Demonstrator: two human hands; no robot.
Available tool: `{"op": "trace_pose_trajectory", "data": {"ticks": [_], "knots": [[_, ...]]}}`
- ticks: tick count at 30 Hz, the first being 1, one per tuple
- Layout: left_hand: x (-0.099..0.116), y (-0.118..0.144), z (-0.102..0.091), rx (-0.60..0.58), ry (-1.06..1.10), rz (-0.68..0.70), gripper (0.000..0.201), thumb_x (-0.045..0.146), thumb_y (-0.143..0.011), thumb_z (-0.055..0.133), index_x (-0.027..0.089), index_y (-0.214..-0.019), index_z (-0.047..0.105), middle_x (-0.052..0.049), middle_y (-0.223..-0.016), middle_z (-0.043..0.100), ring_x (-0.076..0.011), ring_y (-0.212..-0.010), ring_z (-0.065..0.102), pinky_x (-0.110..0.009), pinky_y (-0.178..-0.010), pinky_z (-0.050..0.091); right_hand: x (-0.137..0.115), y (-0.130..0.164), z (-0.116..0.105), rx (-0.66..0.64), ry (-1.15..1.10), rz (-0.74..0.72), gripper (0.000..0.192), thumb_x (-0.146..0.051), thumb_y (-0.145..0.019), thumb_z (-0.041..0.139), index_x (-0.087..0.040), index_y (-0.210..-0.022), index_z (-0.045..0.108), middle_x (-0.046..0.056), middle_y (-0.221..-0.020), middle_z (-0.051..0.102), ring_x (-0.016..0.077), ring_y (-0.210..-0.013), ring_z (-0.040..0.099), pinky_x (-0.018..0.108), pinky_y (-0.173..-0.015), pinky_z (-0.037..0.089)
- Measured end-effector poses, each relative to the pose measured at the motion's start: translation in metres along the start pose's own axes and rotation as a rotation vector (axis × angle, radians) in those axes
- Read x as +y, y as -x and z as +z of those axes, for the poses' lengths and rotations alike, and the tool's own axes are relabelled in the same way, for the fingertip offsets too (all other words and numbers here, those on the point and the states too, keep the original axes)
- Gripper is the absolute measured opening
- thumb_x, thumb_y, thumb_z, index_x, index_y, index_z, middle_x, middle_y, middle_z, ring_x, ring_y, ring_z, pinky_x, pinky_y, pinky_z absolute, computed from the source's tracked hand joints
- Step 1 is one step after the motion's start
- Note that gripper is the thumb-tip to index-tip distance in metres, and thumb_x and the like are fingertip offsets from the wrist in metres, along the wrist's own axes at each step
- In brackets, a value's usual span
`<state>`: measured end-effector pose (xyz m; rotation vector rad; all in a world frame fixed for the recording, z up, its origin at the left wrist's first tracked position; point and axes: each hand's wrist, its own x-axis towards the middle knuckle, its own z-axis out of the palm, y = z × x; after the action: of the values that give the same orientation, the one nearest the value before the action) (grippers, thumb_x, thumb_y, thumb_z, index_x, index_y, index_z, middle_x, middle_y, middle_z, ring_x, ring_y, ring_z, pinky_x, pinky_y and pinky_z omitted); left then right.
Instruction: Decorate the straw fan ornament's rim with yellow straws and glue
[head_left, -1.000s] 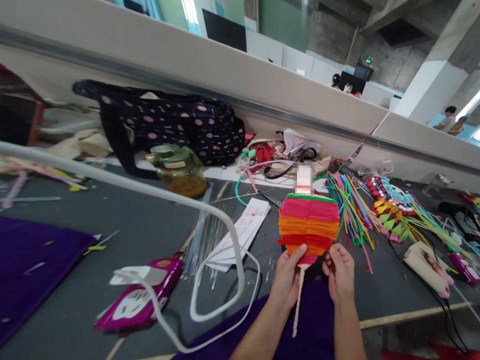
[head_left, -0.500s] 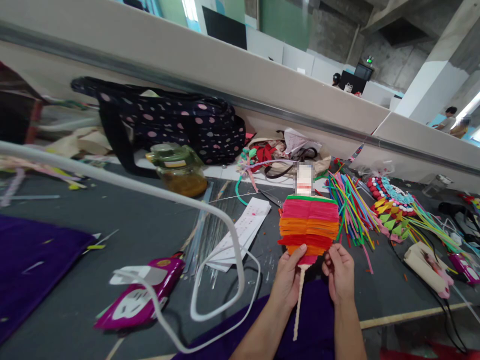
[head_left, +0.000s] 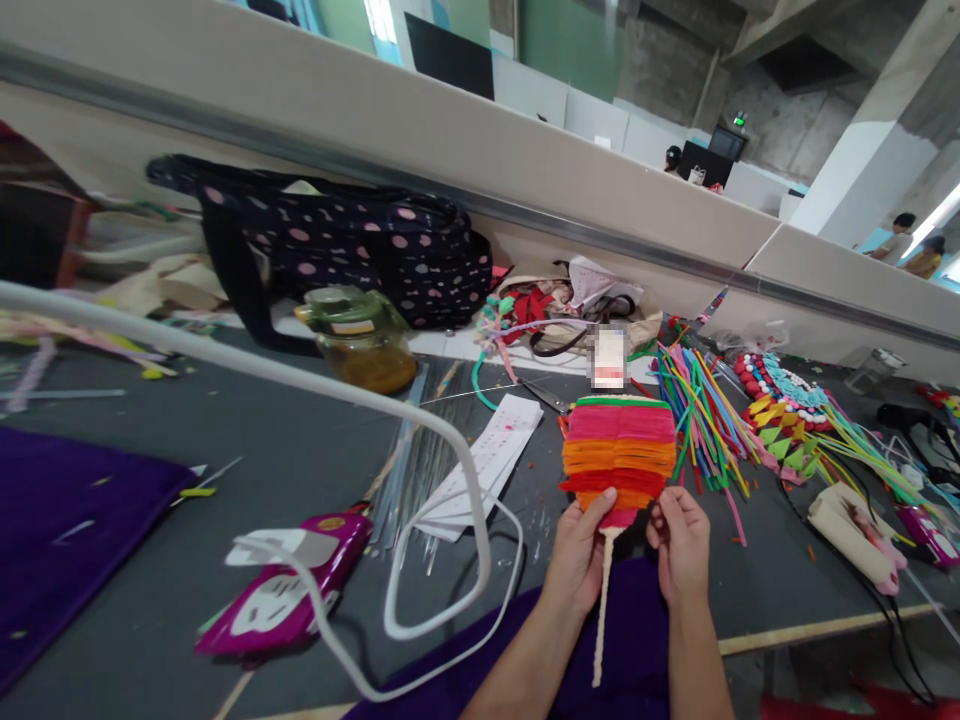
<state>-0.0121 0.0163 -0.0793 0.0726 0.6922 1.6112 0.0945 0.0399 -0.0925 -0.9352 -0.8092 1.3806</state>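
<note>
- Left hand (head_left: 574,560): palm turned inward and up, wrist low, forearm rising from the near edge of the view; the thumb lies flat across the front of the fan (head_left: 619,455), the other fingers pass behind it, and the piece is clamped between them.
- Right hand (head_left: 684,550): raised beside the left, just apart from it, forearm nearly upright; the fingers are curled, with thumb and forefinger tips pinching the fan's lower right edge. Any finer strand between those tips is too small to make out.
- Fan: held in front of the person, its striped body above and between the two hands. The long axis runs almost straight away from the person; the broad, green-banded end points away, the narrow end toward the body. The pink, orange and red stripes lie crosswise to this axis.
- Stem (head_left: 602,620): pale and twisted, continuing the axis from the narrow end; it hangs between the forearms, above the dark purple cloth (head_left: 634,640).
- Surroundings: strips of paper (head_left: 480,470) lie to the left of the left hand; scissors (head_left: 546,396) rest beyond it; coloured pipe cleaners (head_left: 705,415) lie beyond the right hand.
</note>
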Motion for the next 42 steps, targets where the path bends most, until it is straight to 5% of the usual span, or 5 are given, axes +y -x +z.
{"op": "trace_pose_trajectory", "data": {"ticks": [15, 32, 42], "knots": [[-0.001, -0.002, -0.001, 0.012, -0.003, 0.002, 0.036, 0.020, -0.059, 0.083, 0.012, -0.090, 0.068, -0.007, -0.082, 0.076, -0.0229, -0.080, 0.072, -0.032, -0.081, 0.055, -0.001, 0.000, 0.001, -0.012, 0.003, 0.020, 0.027, -0.039, -0.072, 0.074, -0.018, -0.069, 0.057, -0.006, -0.057, 0.050, 0.0050, -0.043, 0.036, 0.016, -0.036, 0.028], [-0.005, -0.006, 0.000, 0.018, -0.006, 0.184, 0.033, 0.022, -0.061, 0.082, 0.011, -0.088, 0.068, -0.006, -0.081, 0.076, -0.0217, -0.074, 0.071, -0.033, -0.076, 0.054, 0.001, -0.001, -0.004, -0.008, -0.025, -0.026, 0.029, -0.044, -0.076, 0.072, -0.019, -0.079, 0.058, -0.005, -0.060, 0.053, 0.0054, -0.045, 0.041, 0.013, -0.036, 0.032], [-0.006, -0.002, 0.001, -0.015, -0.040, 0.262, 0.026, 0.024, -0.063, 0.081, 0.012, -0.082, 0.067, -0.004, -0.074, 0.074, -0.0148, -0.061, 0.067, -0.025, -0.063, 0.051, 0.007, 0.035, 0.006, -0.146, 0.160, 0.096, 0.032, -0.043, -0.074, 0.074, -0.017, -0.086, 0.063, -0.004, -0.063, 0.054, 0.0046, -0.046, 0.039, 0.013, -0.034, 0.030]]}}
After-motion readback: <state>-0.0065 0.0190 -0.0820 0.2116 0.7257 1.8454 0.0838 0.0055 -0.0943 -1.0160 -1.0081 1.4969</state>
